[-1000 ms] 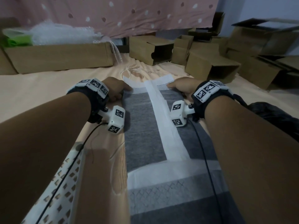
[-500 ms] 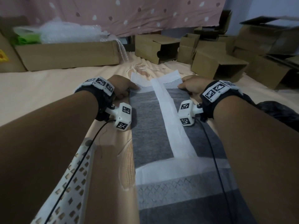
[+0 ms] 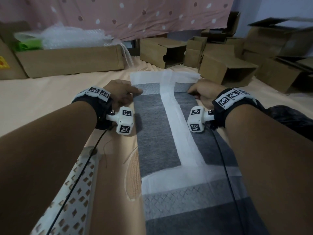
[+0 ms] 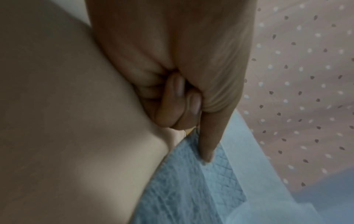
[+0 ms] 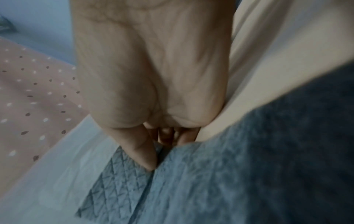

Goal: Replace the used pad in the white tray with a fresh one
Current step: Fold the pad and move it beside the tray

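Note:
A grey pad [image 3: 155, 133] with white borders and a white centre strip lies unfolded lengthwise on the peach sheet between my arms. My left hand [image 3: 133, 95] pinches its far left edge. In the left wrist view the thumb of the left hand [image 4: 206, 151] lies on the quilted pad [image 4: 187, 189] and the fingers curl below. My right hand [image 3: 191, 91] pinches the far right edge. The right wrist view shows the thumb of the right hand [image 5: 145, 159] on top of the pad [image 5: 210, 194]. The perforated white tray [image 3: 76, 184] shows under my left forearm.
Several open cardboard boxes [image 3: 225, 72] crowd the back right. A long box [image 3: 67, 61] holding bubble wrap [image 3: 72, 36] stands at the back left. A black bag [image 3: 288, 116] lies beside my right arm. A pink dotted curtain [image 3: 118, 14] hangs behind.
The pad's far end has spread wider and flatter beyond my hands, showing more white border and a quilted strip. Both hands keep their hold on its edges.

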### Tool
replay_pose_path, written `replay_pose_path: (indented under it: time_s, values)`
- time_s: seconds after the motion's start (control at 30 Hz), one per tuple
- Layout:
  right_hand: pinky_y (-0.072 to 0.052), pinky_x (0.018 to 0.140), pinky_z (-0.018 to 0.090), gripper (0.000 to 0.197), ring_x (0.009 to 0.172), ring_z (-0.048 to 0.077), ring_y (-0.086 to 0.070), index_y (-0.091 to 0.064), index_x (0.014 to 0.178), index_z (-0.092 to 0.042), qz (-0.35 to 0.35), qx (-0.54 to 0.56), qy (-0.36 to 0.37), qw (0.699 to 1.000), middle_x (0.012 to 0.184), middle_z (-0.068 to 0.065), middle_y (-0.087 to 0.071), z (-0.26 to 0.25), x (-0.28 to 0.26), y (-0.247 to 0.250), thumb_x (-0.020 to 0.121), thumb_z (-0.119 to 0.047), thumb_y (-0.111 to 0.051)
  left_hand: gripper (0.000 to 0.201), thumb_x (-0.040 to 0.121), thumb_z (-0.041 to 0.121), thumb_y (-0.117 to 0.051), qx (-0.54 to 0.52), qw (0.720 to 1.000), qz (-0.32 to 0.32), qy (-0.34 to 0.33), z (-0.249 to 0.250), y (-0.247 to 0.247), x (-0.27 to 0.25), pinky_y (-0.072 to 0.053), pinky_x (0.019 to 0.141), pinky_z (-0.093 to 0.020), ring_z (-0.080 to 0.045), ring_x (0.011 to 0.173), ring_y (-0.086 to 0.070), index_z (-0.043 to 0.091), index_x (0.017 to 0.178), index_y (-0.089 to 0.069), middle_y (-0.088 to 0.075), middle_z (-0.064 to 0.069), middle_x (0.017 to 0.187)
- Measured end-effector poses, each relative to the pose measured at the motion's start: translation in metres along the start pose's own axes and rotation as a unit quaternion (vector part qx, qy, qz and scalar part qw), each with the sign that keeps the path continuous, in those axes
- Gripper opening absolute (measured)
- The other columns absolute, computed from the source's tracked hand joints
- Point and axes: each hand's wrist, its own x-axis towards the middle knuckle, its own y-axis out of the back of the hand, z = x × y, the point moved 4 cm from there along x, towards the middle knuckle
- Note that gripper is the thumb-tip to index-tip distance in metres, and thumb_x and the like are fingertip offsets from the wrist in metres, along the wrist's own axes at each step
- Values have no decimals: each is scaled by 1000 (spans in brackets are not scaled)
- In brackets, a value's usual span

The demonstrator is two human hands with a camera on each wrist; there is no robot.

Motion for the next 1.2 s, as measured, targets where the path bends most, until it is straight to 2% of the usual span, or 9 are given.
replay_pose_path:
  time_s: [0.1,0.2,0.37,0.53,0.7,0.77,0.9,1.03,1.2]
  values:
    - [-54,96,48,42,104,36,-64,-64,119,2,9,68,-7,998,110,21,-65,-4,-17,-6,79,13,-56,19,79,7,-80,14,1000,9,-4,-1,0,0,-27,35,-16,-10,35,-29,9,66,-65,-43,-2,46]
    - [-54,96,47,42,107,35,-65,-64,120,1,8,87,12,996,116,21,-67,-1,-11,-5,84,17,-50,29,79,1,-77,8,1000,13,-9,-1,-1,-1,-27,35,-16,-11,34,-29,11,55,-65,-43,-5,49]
    - [-55,84,42,32,77,30,-63,-74,58,-15,13,32,26,999,68,9,-69,1,-4,-5,72,12,-62,20,79,-14,-70,-1,1000,22,-15,-1,-2,1,-27,34,-16,-9,35,-31,3,87,-79,-55,-10,62]
    - [-57,78,35,44,67,20,-62,-71,46,-18,25,-12,42,999,53,-5,-67,0,-7,-6,79,8,-58,16,77,-4,-77,38,998,40,-15,-2,-1,1,-30,39,-18,-12,38,-31,7,87,-80,-58,-3,51]
    - [-54,87,30,5,83,18,-62,-71,81,-8,50,-102,40,993,87,1,-69,-8,-20,-12,77,-5,-68,15,76,7,-84,155,986,53,-41,16,-18,-19,-35,39,-12,-3,30,-43,11,89,-80,-60,8,43]
    - [-55,95,41,25,96,29,-66,-74,85,-9,37,-151,29,987,96,5,-71,-8,-28,-17,62,-17,-76,17,75,3,-84,166,981,73,-74,21,-24,-33,-35,36,-10,1,29,-43,8,90,-79,-58,12,40]
    - [-58,86,37,16,95,26,-67,-76,68,-16,63,-105,42,992,77,0,-68,-27,-66,-24,60,-4,-81,14,73,0,-85,163,971,103,-143,25,-32,-55,-50,61,-20,-4,51,-53,6,84,-79,-61,7,50]
    - [-47,61,17,17,79,16,-61,-76,77,-15,101,-114,63,986,78,-4,-67,-39,-108,-7,76,1,-73,12,76,2,-83,179,962,85,-188,44,-43,-91,-37,46,-3,8,39,-49,9,84,-79,-53,19,36]
    - [-46,53,12,19,72,13,-61,-75,72,-12,109,-110,85,984,69,-1,-69,-43,-145,15,78,6,-70,10,74,2,-83,169,956,73,-229,59,-48,-125,-44,54,-13,0,53,-52,9,77,-77,-60,15,49]
